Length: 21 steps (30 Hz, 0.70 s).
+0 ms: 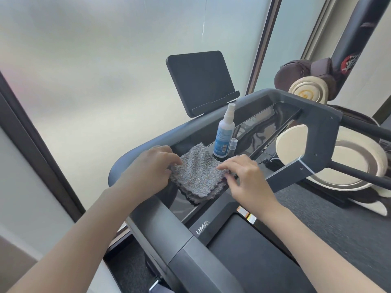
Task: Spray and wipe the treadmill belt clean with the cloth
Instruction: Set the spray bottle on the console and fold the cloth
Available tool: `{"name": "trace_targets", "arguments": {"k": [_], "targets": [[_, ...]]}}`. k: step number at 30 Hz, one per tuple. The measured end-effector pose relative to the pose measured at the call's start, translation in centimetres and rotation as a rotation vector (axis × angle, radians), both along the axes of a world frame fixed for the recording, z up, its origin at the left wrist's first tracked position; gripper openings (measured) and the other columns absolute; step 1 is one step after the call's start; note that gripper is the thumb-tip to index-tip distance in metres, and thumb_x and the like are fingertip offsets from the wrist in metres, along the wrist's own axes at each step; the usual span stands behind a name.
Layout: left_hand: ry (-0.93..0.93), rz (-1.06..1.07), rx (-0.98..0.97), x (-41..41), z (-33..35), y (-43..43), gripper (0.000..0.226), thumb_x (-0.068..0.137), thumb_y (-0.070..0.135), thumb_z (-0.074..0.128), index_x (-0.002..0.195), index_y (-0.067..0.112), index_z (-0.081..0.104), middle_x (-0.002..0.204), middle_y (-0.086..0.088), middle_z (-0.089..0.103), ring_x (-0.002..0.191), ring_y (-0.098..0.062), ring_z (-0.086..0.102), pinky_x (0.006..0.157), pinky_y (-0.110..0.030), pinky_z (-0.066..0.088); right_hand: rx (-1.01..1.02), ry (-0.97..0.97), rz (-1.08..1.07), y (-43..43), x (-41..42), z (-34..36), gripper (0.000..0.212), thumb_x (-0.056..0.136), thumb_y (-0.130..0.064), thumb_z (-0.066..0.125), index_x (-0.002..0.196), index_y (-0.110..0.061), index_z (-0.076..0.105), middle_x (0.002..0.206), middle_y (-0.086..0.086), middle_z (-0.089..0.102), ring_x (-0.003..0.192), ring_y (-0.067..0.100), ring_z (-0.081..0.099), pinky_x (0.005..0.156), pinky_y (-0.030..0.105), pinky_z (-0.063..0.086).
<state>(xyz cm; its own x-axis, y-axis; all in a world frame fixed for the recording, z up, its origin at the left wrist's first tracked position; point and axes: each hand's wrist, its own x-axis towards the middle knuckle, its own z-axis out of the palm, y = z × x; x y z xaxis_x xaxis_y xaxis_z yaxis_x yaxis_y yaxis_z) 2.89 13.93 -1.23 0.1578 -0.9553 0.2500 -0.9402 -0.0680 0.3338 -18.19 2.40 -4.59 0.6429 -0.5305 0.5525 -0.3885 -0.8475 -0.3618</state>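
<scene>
Two hands on cloth (196,174), spray bottle (224,132) beside

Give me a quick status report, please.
Both hands, left and right, pinching cloth on console. Spray bottle upright behind, cap off. Belt untouched.

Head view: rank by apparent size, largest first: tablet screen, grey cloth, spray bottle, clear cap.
1. tablet screen
2. grey cloth, partly covered by both hands
3. spray bottle
4. clear cap

The screen is farther back, so its true lead is larger.
</scene>
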Motion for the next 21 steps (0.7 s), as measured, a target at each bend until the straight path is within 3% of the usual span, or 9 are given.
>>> {"name": "trace_targets", "arguments": {"k": [3, 8, 11, 14, 17, 21], "targets": [[-0.067, 0.023, -0.016, 0.2, -0.3, -0.3, 0.035, 0.087, -0.002, 0.053, 0.109, 0.019, 0.071, 0.105, 0.003, 0.062, 0.105, -0.018, 0.053, 0.081, -0.028, 0.041, -0.018, 0.094, -0.044, -1.5, -0.5, 0.1, 0.027, 0.073, 0.003, 0.07, 0.092, -0.016, 0.071, 0.093, -0.007, 0.065, 0.094, 0.017, 0.055, 0.084, 0.042, 0.046], [-0.121, 0.034, -0.081, 0.6, -0.7, -0.8, 0.024, 0.081, -0.002, 0.06, 0.081, 0.016, 0.076, 0.086, 0.004, 0.066, 0.092, -0.021, 0.059, 0.076, -0.036, 0.05, -0.136, 0.123, 0.034, -2.4, -0.8, 0.4, 0.013, 0.075, -0.001, 0.072, 0.082, -0.012, 0.074, 0.085, -0.002, 0.068, 0.083, 0.024, 0.06, 0.073, 0.041, 0.05], [-0.142, 0.047, -0.117, 1.2, -1.0, -0.6, 0.023, 0.079, -0.003, 0.062, 0.075, 0.015, 0.076, 0.081, 0.003, 0.066, 0.086, -0.024, 0.062, 0.07, -0.039, 0.053, -0.187, 0.144, 0.064, -3.0, -1.8, 0.4, 0.01, 0.077, -0.003, 0.067, 0.081, -0.01, 0.073, 0.084, -0.002, 0.066, 0.084, 0.023, 0.059, 0.071, 0.039, 0.05], [-0.163, 0.053, -0.052, 0.9, -0.9, -0.5, 0.024, 0.081, -0.001, 0.06, 0.079, 0.016, 0.076, 0.085, 0.002, 0.064, 0.091, -0.023, 0.059, 0.072, -0.039, 0.051, -0.171, 0.161, 0.106, -3.3, -2.2, -0.1, 0.01, 0.078, -0.002, 0.068, 0.083, -0.009, 0.073, 0.086, -0.001, 0.065, 0.087, 0.02, 0.058, 0.072, 0.041, 0.051], [-0.131, 0.058, -0.049, 0.4, -0.3, -0.9, 0.027, 0.083, 0.002, 0.055, 0.087, 0.019, 0.076, 0.093, 0.002, 0.061, 0.099, -0.022, 0.055, 0.08, -0.039, 0.049, -0.089, 0.078, 0.068, -2.9, -1.7, 0.4, 0.017, 0.078, -0.003, 0.067, 0.092, -0.009, 0.073, 0.094, -0.001, 0.066, 0.094, 0.016, 0.057, 0.085, 0.036, 0.048], [-0.107, -0.092, -0.098, -0.8, 0.6, -2.6, 0.029, 0.093, 0.011, 0.055, 0.118, 0.017, 0.068, 0.115, -0.002, 0.063, 0.114, -0.022, 0.053, 0.097, -0.038, 0.042, 0.03, 0.024, 0.099, -1.5, 0.7, 2.0, 0.033, 0.083, -0.005, 0.047, 0.11, -0.005, 0.066, 0.11, 0.004, 0.065, 0.108, 0.013, 0.051, 0.101, 0.023, 0.037]]}}
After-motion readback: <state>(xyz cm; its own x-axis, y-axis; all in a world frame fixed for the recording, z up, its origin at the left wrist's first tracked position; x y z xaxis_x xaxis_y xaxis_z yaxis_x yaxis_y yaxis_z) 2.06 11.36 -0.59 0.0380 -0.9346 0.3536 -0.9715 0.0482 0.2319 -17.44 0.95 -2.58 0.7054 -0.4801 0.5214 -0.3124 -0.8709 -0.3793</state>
